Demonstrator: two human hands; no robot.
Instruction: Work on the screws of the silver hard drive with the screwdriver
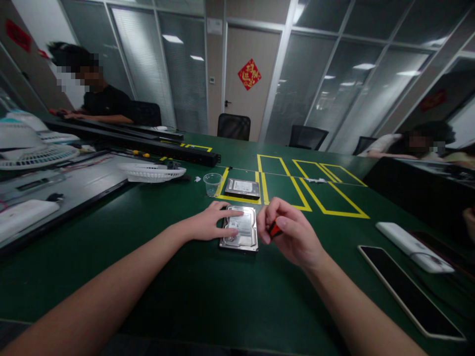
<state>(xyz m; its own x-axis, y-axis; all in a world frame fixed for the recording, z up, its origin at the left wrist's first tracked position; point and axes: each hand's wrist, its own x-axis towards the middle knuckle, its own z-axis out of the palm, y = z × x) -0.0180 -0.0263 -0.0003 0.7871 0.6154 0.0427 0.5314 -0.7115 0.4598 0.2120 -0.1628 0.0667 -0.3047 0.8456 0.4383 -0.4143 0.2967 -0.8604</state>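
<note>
A silver hard drive (242,232) lies flat on the green table (208,287) in front of me. My left hand (211,221) rests on its left side, fingers laid flat over the label and holding it steady. My right hand (291,231) hovers just right of the drive, closed in a pinch around a small red and black tool (273,228); the tool's tip is hidden. A second hard drive (242,188) lies farther back inside a yellow taped box.
A clear plastic cup (212,184) stands left of the far drive. A white fan grille (152,172) lies at left. A phone (410,291) and a white power bank (413,246) lie at right. Two other people sit at back left and far right.
</note>
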